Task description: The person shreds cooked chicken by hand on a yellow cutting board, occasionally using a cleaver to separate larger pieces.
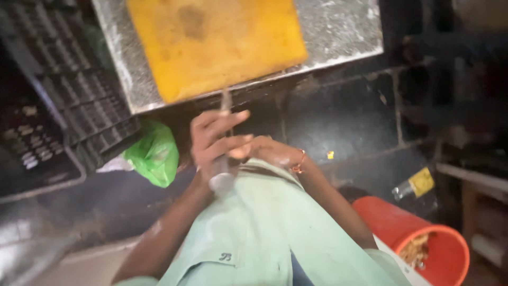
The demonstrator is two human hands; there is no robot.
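My left hand (214, 143) is closed around the metal handle of a knife (224, 140), whose thin blade points up toward the edge of a yellow cutting board (211, 42). My right hand (270, 152) sits just beside it against my pale green shirt, fingers curled and touching the left hand near the handle. An orange thread band circles the right wrist. The board lies on a steel counter (338, 32). Motion blur hides the blade's detail.
Black plastic crates (69, 90) stand at the left, with a green plastic bag (154, 153) below them. An orange bucket (423, 238) holding food scraps sits at the lower right. A dark tiled wall (344, 116) runs under the counter.
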